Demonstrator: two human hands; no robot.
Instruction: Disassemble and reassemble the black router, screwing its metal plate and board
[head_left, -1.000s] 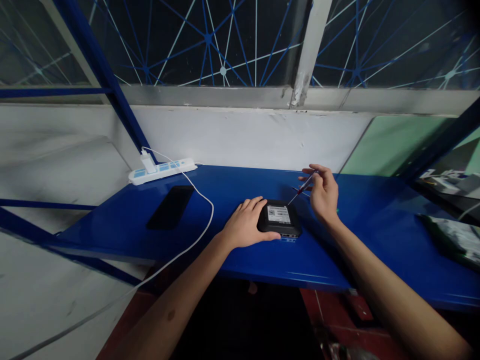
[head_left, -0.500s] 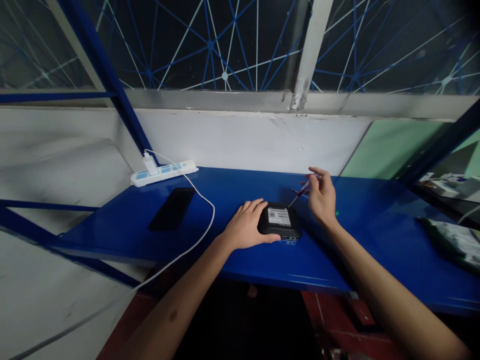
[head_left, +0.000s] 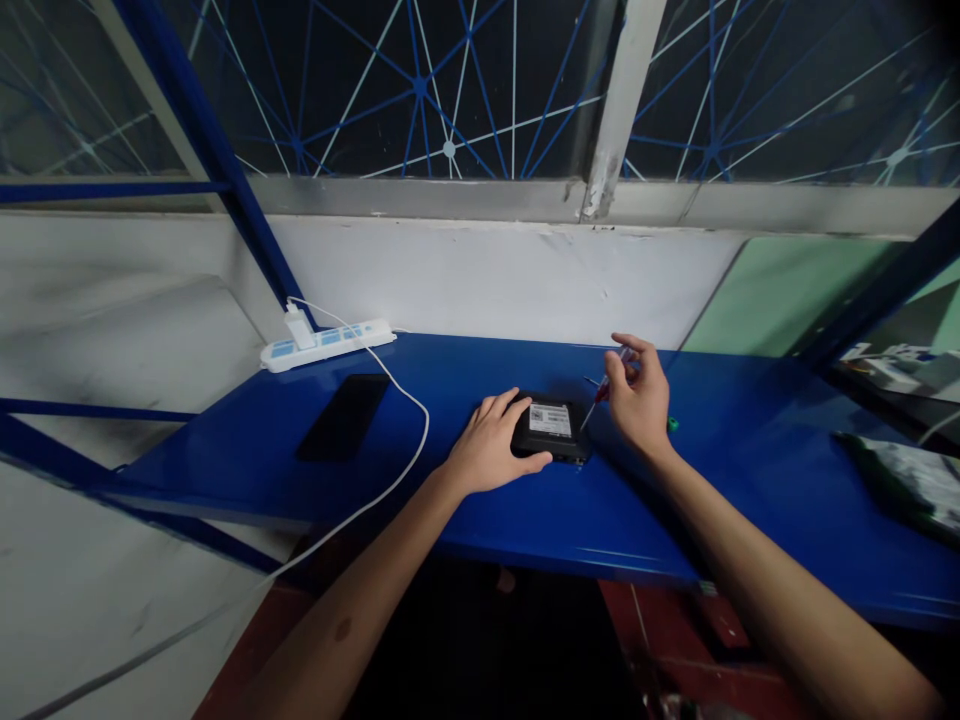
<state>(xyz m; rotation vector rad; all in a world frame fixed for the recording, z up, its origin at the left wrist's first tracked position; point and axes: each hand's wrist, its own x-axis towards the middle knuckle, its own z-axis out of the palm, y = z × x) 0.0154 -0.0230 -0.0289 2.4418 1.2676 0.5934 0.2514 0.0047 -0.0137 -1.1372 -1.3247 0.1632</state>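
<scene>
A small black box [head_left: 550,429] with a white label on top lies on the blue shelf [head_left: 465,500]. My left hand [head_left: 491,446] grips its left side, thumb along the near edge and fingers over the top. My right hand [head_left: 640,397] pinches a thin red-handled screwdriver [head_left: 604,388], whose tip points down at the box's right edge. A small green object [head_left: 673,424] lies on the shelf just right of my right hand.
A black phone [head_left: 343,416] lies flat at the shelf's left. Behind it sits a white power strip [head_left: 327,344] with a charger, its white cable [head_left: 405,440] trailing off the front edge. A dark green bag [head_left: 904,478] lies at far right. A blue post [head_left: 217,160] slants up.
The box has shifted slightly back and left under my left hand. My right hand has come lower and closer, bringing the screwdriver tip to the box's right edge.
</scene>
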